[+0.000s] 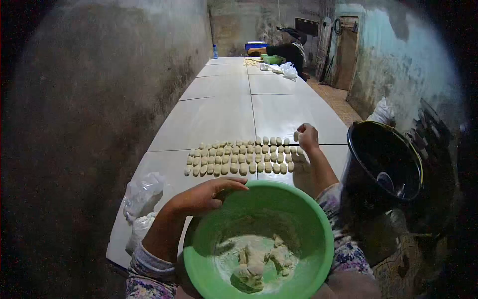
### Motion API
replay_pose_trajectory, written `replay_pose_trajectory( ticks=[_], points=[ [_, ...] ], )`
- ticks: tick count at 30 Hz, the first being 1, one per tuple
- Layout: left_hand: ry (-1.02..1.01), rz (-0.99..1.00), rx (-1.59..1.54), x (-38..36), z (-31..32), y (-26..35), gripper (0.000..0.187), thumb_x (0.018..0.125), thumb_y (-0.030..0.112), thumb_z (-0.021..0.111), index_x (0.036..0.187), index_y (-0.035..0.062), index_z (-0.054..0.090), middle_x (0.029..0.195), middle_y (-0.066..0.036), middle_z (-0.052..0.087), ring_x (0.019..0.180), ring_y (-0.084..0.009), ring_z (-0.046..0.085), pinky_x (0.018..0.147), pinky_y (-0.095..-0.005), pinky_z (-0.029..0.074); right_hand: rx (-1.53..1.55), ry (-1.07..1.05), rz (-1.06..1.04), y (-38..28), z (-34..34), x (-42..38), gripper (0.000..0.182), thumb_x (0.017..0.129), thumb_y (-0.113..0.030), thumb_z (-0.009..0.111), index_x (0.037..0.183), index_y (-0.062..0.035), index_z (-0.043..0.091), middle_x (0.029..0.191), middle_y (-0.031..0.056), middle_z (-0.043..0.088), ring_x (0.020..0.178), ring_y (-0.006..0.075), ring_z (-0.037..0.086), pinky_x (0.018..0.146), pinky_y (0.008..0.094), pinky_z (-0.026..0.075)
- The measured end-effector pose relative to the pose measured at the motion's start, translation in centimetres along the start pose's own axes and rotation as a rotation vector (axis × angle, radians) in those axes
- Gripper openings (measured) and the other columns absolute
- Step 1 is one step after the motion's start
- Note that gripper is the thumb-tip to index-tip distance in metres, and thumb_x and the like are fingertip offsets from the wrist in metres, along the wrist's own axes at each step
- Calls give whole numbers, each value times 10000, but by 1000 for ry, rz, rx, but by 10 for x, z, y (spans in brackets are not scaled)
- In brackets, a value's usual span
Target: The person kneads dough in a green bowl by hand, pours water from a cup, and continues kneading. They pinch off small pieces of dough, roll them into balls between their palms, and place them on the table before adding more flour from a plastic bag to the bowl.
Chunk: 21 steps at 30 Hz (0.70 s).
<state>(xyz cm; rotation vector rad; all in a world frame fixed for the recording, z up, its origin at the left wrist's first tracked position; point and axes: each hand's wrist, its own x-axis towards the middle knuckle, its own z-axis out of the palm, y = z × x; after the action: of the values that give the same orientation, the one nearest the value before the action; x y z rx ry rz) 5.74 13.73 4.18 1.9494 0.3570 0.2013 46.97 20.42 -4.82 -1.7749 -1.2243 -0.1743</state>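
A green basin (326,239) stands close to me, with floury dough (254,261) in its bottom. My left hand (211,194) grips the basin's rim at the upper left. Beyond the basin, rows of small dough pieces (234,159) lie on the white tiled table (204,119). My right hand (307,135) is at the right end of the farthest row, its fingers closed on a small dough piece (297,136) just above the table.
A black bucket (354,164) stands by the table's right edge. Plastic bags (142,194) lie at the left edge. At the far end a person (289,51) leans over the table near a green container (272,59) and white bags (286,70). A wall runs along the left.
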Motion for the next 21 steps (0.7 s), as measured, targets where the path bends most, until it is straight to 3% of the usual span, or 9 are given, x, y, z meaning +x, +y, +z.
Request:
replay_pose_trajectory(
  ticks=[1,3,5,7,9,12,15,21],
  points=[
    [4,-3,1,1,-2,-4,706,584,-171,413,1238,63,540,1438,-124,371,1333,-258,351,1111,-361,281,-54,-36,102,-2,4,2,108,708,-72,641,798,-14,654,764,151,659,726,257,640,670,344,501],
    [-13,33,73,1,-6,-12,588,690,45,601,1272,102,532,1451,-119,357,1313,-265,370,1096,-393,298,-82,-52,173,10,15,7,150,675,-113,693,787,-15,676,762,144,672,734,246,653,679,336,510],
    [-13,86,89,2,-10,-15,594,677,104,623,1264,103,538,1447,-123,364,1316,-277,368,1098,-401,294,-108,-144,284,21,22,12,183,664,-153,722,794,-27,691,760,135,680,738,239,660,697,336,518],
    [16,0,48,2,-6,-9,696,588,-160,423,1236,65,540,1443,-123,362,1335,-266,347,1113,-372,292,-21,-189,264,33,29,11,114,696,-143,690,779,-66,683,817,146,685,790,289,666,739,378,521],
    [26,-13,142,3,-5,-5,687,591,-162,433,1231,62,543,1445,-128,359,1335,-267,348,1110,-367,298,21,-180,256,34,32,6,125,714,-167,692,797,-74,694,828,150,685,799,296,666,737,386,522],
    [21,49,160,1,-5,-6,677,596,-160,442,1229,58,543,1446,-127,359,1333,-270,351,1107,-359,301,-205,-179,203,21,26,0,168,745,-242,684,823,-96,709,852,146,686,809,301,665,725,389,524],
    [41,35,168,0,-4,-3,672,601,-168,444,1229,53,544,1443,-121,366,1333,-272,351,1103,-354,304,-181,-179,273,15,21,-1,136,755,-234,686,849,-143,723,877,103,690,839,300,659,754,408,519],
    [61,-9,159,0,-2,-2,662,607,-188,446,1214,51,557,1445,-115,370,1332,-266,356,1099,-352,311,-313,-235,226,7,21,-7,136,771,-237,692,858,-137,722,930,124,667,879,304,645,780,418,511]
  ],
)
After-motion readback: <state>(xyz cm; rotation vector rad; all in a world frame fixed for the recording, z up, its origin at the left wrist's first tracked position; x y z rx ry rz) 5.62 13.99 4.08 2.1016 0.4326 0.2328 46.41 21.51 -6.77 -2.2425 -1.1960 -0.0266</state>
